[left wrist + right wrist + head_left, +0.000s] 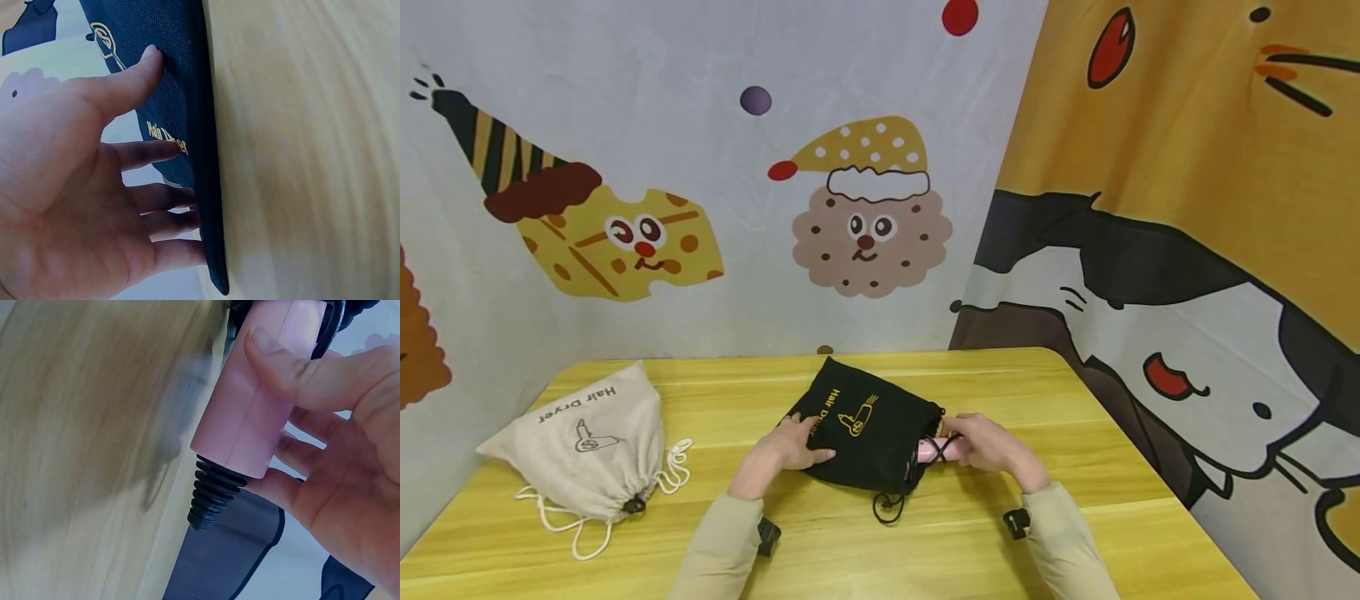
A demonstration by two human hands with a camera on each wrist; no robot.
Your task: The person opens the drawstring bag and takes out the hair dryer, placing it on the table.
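Observation:
A black drawstring bag with yellow "Hair Dryer" lettering lies on the table. Out of its mouth, on the right, sticks the pink handle of a hair dryer; the rest is hidden inside the bag. My right hand grips that handle, thumb on one side and fingers on the other. A ribbed black cord sleeve shows at the handle's end, and black cord crosses over the handle. My left hand rests on the bag's closed end with its fingers spread and thumb extended, touching the cloth.
A beige drawstring bag, also marked "Hair Dryer", lies at the left of the wooden table, its white cords trailing. Behind the table hangs a cartoon-printed curtain.

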